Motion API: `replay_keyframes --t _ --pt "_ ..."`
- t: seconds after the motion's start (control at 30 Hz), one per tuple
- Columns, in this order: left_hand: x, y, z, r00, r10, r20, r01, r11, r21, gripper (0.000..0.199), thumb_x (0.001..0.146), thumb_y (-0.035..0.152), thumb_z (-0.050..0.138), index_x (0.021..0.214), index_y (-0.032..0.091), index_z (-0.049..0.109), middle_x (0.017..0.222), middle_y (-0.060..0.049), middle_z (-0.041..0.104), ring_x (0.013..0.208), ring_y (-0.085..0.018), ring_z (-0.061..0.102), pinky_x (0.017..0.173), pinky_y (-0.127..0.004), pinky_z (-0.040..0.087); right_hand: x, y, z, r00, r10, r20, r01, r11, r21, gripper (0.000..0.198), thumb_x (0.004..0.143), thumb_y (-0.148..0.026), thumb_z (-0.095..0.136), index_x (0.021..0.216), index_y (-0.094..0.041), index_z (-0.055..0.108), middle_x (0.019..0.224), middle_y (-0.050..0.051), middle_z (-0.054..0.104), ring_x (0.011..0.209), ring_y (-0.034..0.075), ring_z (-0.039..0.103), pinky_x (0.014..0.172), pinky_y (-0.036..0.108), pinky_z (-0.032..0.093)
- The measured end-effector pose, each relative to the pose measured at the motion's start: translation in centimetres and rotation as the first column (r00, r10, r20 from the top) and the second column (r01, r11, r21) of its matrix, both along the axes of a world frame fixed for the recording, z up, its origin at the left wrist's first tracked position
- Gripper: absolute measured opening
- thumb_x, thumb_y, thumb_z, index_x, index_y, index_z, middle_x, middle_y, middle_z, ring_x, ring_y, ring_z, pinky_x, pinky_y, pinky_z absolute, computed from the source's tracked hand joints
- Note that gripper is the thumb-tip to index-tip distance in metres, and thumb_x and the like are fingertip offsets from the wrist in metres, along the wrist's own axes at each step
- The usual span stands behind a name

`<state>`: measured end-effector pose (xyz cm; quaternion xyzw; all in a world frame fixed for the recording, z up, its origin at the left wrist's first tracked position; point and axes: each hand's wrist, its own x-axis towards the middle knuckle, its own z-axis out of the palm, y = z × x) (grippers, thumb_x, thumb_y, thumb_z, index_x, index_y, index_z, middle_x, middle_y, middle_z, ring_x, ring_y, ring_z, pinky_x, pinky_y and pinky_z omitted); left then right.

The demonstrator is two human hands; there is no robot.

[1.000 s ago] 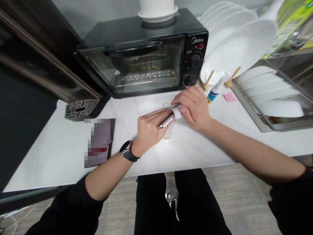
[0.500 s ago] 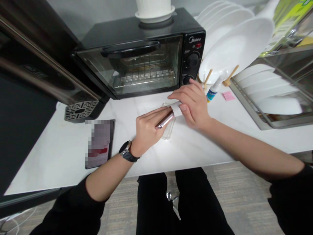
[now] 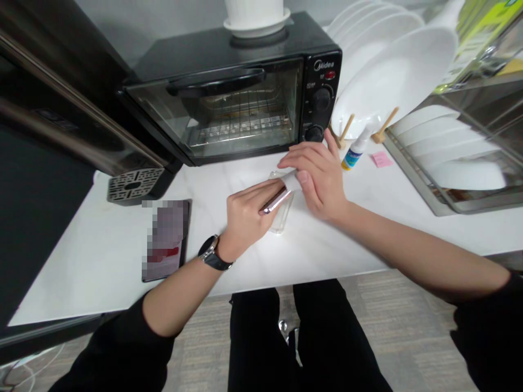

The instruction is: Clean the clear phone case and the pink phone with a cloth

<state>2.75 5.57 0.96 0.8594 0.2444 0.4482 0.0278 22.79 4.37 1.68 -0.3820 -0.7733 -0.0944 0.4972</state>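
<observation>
My left hand [image 3: 250,209], with a watch on its wrist, grips a phone [image 3: 274,200] on edge, so its shiny pinkish side faces up. Against the phone's far side, my right hand [image 3: 321,177] pinches a thin white cloth [image 3: 291,181]; whether it is cloth or tissue is hard to tell. Most of the phone's faces are hidden by my fingers. Below both hands a clear phone case [image 3: 281,222] lies on the white counter [image 3: 318,245]. Just beyond my right hand stands a small spray bottle [image 3: 356,152] with a blue and yellow label.
A black toaster oven [image 3: 241,109] stands at the back, with a white pot [image 3: 255,11] on top. Left of me lies a tablet [image 3: 167,239] beside a drip tray [image 3: 134,184]. White plates [image 3: 392,71], a pink note [image 3: 381,159] and a dish rack [image 3: 429,190] are at right.
My right hand has shifted slightly toward me and left, its fingers more spread, still with the white cloth at the phone. My left hand stays nearly in place.
</observation>
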Motion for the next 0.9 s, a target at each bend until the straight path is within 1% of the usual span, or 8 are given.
replay_keyframes --t 0.17,0.3,0.37,0.43,0.53,0.6,0.73,0.9 --pt "-0.4 0.3 -0.4 0.998 -0.056 -0.004 0.056 0.996 0.064 0.041 0.1 0.052 0.058 0.076 0.019 0.066 0.072 -0.005 0.074 0.063 -0.019 0.072 0.057 -0.031 0.058 -1.1 -1.1 0.0 0.936 0.173 0.307 -0.214 0.971 0.104 0.045 0.113 -0.046 0.031 0.136 -0.023 0.062 0.131 0.003 0.074 0.123 0.019 0.065 0.125 0.044 0.034" --pt "0.1 0.0 -0.1 1.0 -0.004 -0.01 0.003 0.999 -0.04 0.016 0.1 0.028 0.065 0.107 0.018 0.076 0.103 -0.006 0.082 0.099 -0.02 0.08 0.088 -0.033 0.064 0.3 0.4 -0.5 0.998 -0.025 -0.062 0.019 0.995 -0.094 0.05 0.113 -0.043 0.025 0.113 -0.024 0.072 0.108 0.002 0.076 0.11 0.021 0.068 0.123 0.052 0.032" --pt "0.2 0.0 0.0 1.0 -0.005 -0.01 0.004 0.998 -0.068 0.022 0.101 0.026 0.065 0.118 0.018 0.075 0.116 -0.007 0.081 0.109 -0.021 0.078 0.097 -0.034 0.062 0.3 0.6 -0.5 0.995 -0.036 -0.093 0.025 0.993 -0.115 0.049 0.113 -0.044 0.026 0.114 -0.025 0.072 0.11 0.002 0.076 0.116 0.023 0.067 0.127 0.055 0.025" --pt "0.0 0.1 -0.1 1.0 0.006 -0.026 -0.007 0.999 -0.031 0.025 0.104 0.037 0.059 0.107 0.019 0.076 0.103 -0.006 0.083 0.096 -0.021 0.08 0.085 -0.033 0.064 -0.3 0.1 -0.4 0.996 0.082 0.041 -0.08 0.996 -0.033 0.044 0.112 -0.049 0.034 0.128 -0.026 0.068 0.12 0.003 0.075 0.125 0.024 0.063 0.129 0.055 0.02" --pt "-0.4 0.4 -0.3 0.998 0.003 -0.055 0.002 0.995 0.1 0.052 0.104 0.06 0.044 0.081 0.021 0.07 0.075 -0.005 0.076 0.069 -0.02 0.075 0.057 -0.032 0.058 -1.3 -0.7 -0.3 0.935 0.239 0.261 -0.267 0.96 0.078 0.046 0.109 -0.051 0.043 0.14 -0.021 0.061 0.132 0.006 0.072 0.13 0.022 0.061 0.127 0.047 0.029" --pt "-0.4 0.5 -0.5 0.998 0.026 -0.049 -0.021 0.995 0.1 0.051 0.104 0.057 0.047 0.073 0.021 0.064 0.068 -0.004 0.072 0.063 -0.019 0.072 0.054 -0.031 0.055 -1.0 -0.4 -0.4 0.943 0.239 0.231 -0.261 0.962 0.073 0.044 0.11 -0.047 0.043 0.138 -0.02 0.063 0.131 0.007 0.073 0.126 0.022 0.063 0.124 0.047 0.034" --pt "0.0 0.2 -0.3 0.993 0.098 0.059 -0.09 0.988 -0.126 0.017 0.099 0.036 0.067 0.092 0.021 0.067 0.085 -0.002 0.078 0.08 -0.018 0.077 0.071 -0.029 0.06 0.4 0.8 -0.8 0.989 0.148 0.017 -0.149 0.989 0.009 0.037 0.112 -0.039 0.038 0.131 -0.027 0.067 0.125 0.004 0.075 0.12 0.023 0.066 0.121 0.054 0.036" --pt "0.2 -0.2 0.1 0.925 0.04 0.378 0.063 0.965 -0.256 0.026 0.096 0.04 0.072 0.097 0.026 0.05 0.111 -0.005 0.079 0.11 -0.022 0.077 0.093 -0.039 0.064 0.1 0.4 -0.4 0.956 0.249 0.156 -0.276 0.944 0.182 0.033 0.111 -0.041 0.044 0.136 -0.031 0.064 0.126 0.0 0.076 0.118 0.018 0.068 0.116 0.047 0.045"
